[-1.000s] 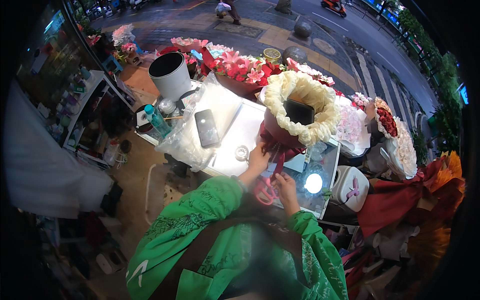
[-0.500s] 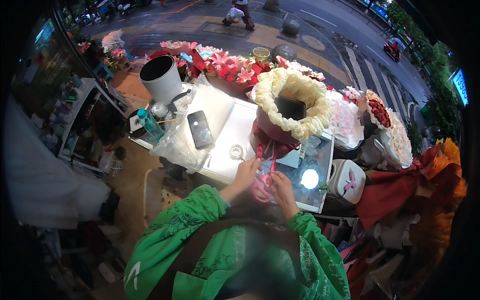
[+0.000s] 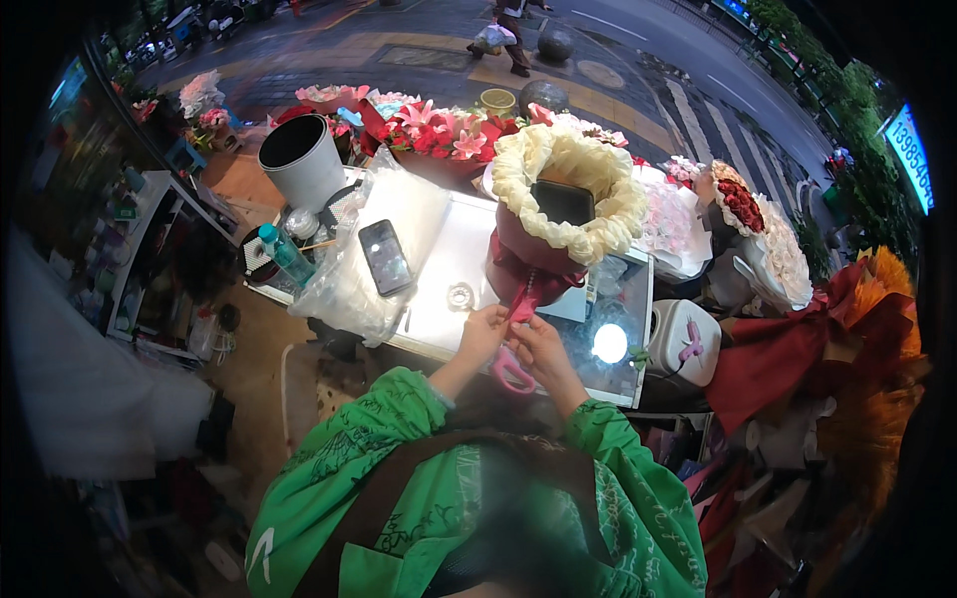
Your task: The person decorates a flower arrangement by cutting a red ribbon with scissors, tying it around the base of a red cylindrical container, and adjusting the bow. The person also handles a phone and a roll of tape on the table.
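A bouquet wrapper with a ruffled cream rim (image 3: 615, 231) and a dark red body (image 3: 513, 235) stands on the table in front of me, a dark square block (image 3: 564, 202) inside it. A red-pink ribbon (image 3: 523, 302) comes down from its front, beside a string of beads. My left hand (image 3: 482, 335) pinches the ribbon's lower part. My right hand (image 3: 544, 353) is closed on it too, close against the left fingertips. Pink-handled scissors (image 3: 513, 375) show under my right hand; their blades are hidden, and whether that hand grips them I cannot tell.
On the white tabletop lie a phone (image 3: 386, 257) on clear plastic sheeting (image 3: 344, 304), and a small roll (image 3: 460, 296). A white bucket (image 3: 302, 164) and a teal bottle (image 3: 286, 255) stand left. Rightward are a bright lamp (image 3: 609, 344), a white box (image 3: 682, 329) and several bouquets.
My hands have come together on the ribbon, the right moving up and left. The ribbon's two separate strands now meet between my fingers. The view has shifted slightly.
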### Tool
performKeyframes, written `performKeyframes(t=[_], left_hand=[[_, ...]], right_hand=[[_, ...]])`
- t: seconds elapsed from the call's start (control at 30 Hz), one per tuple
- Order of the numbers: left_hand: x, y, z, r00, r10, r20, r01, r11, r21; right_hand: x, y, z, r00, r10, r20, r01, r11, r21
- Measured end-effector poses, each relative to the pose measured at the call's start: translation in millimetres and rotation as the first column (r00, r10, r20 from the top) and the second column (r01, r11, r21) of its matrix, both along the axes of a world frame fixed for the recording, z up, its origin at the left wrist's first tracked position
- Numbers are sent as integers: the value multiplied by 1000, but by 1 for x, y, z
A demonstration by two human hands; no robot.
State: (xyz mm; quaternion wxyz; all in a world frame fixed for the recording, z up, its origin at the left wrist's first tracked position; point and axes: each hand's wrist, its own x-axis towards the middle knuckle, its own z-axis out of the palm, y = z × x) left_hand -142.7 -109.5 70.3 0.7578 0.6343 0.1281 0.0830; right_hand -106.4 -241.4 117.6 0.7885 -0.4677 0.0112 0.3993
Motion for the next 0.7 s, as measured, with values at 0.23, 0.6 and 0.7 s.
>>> performKeyframes(t=[0.23, 0.6, 0.7], left_hand=[[-9, 13, 15, 986, -144, -79, 142, 989, -28], [1, 9, -4, 984, -178, 9, 177, 965, -192], [-2, 9, 11, 981, -175, -88, 120, 892, -436]], right_hand=[[2, 6, -7, 988, -50, 144, 67, 991, -116], [-5, 11, -7, 945, -54, 323, 156, 942, -298], [-8, 7, -13, 947, -20, 320, 112, 955, -273]])
